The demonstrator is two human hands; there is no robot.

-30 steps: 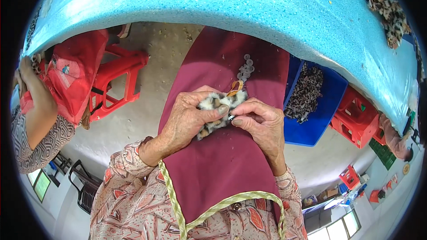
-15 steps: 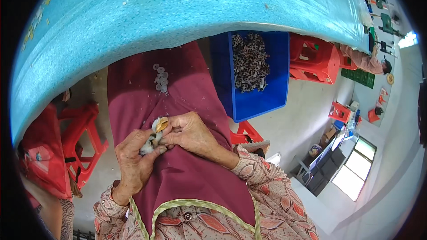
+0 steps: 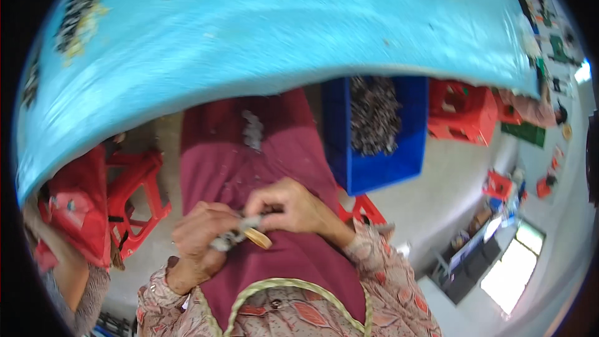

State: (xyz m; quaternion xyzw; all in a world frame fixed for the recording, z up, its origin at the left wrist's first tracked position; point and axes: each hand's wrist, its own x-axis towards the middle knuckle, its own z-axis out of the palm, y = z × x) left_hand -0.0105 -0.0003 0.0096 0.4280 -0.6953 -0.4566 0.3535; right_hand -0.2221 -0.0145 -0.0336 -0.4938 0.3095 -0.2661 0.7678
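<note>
Over my lap, my left hand is closed around a small bundle of whitish-grey and dark pieces, too blurred to name. My right hand pinches the bundle's upper right end, its fingertips close to those of the left. A tan, band-like strip sticks out below the right fingertips; what it is attached to is hidden. Farther up the lap, on the maroon apron, lies a cluster of small translucent white round pieces.
A blue table curves across in front, with dark small pieces at its far left. Right of my lap stands a blue crate with many dark small parts. Red stools flank me. Another person's arm is at the left.
The view has shifted, showing more of the tabletop. Both hands have turned; the tan strip now points down below the right fingertips instead of up between the hands.
</note>
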